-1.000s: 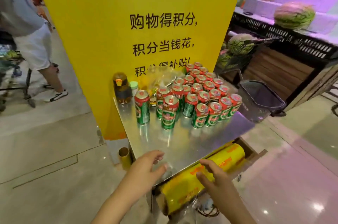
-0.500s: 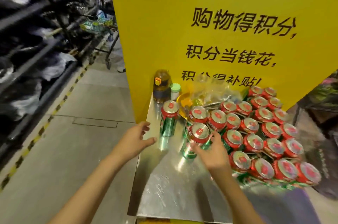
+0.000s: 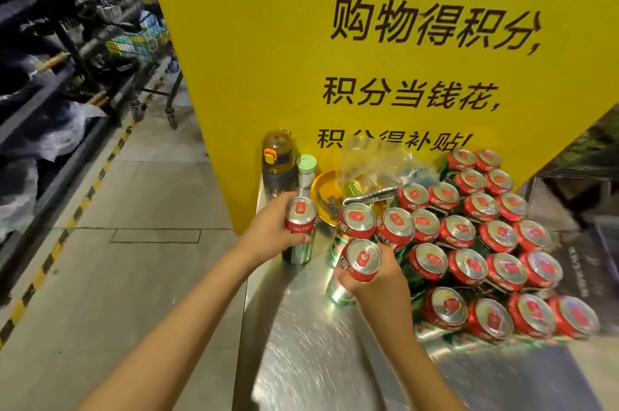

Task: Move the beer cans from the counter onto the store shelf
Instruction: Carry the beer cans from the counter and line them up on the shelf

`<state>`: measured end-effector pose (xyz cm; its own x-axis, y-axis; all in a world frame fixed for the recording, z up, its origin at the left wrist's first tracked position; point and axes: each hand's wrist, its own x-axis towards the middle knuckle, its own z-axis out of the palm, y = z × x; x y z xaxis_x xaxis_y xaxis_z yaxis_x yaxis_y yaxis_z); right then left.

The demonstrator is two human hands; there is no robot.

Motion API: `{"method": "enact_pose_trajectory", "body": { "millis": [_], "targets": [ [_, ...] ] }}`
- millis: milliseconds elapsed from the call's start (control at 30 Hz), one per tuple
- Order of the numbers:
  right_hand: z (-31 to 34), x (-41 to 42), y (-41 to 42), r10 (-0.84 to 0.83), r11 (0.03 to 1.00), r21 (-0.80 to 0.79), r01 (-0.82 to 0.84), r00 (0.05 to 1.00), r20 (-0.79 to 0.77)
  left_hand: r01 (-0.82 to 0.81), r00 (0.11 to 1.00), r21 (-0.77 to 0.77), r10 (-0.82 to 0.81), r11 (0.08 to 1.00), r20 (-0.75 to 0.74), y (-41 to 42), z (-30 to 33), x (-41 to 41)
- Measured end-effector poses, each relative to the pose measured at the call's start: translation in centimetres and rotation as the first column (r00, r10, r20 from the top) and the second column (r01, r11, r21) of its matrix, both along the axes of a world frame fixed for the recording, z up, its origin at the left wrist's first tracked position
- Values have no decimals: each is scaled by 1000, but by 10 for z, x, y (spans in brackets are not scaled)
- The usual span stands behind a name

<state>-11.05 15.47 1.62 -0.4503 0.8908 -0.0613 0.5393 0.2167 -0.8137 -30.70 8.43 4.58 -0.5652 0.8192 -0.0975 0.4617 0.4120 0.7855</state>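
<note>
The left hand (image 3: 268,233) holds one beer can (image 3: 300,226), the right hand (image 3: 375,280) another can (image 3: 361,259), fingers curled round each, probably to carry both from the metal surface (image 3: 318,360) to the shelf.

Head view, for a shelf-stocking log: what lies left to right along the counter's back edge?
Brown water bottle → green-capped bottle → yellow dish → clear plastic bag → beer cans.
</note>
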Motion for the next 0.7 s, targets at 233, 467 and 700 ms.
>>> {"method": "enact_pose_trajectory", "body": {
  "millis": [233,467,700],
  "targets": [
    [11,0,-3,2,999,38,-1,1000,-12,-101,995,107,103,989,-17,-11,0,7],
    [36,20,-17,131,991,21,-129,987,-88,-209,978,184,204,960,49,-78,37,36],
    [86,21,-56,485,873,81,-482,874,-30,-499,862,246,504,831,49,-195,80,103]
  ]
}}
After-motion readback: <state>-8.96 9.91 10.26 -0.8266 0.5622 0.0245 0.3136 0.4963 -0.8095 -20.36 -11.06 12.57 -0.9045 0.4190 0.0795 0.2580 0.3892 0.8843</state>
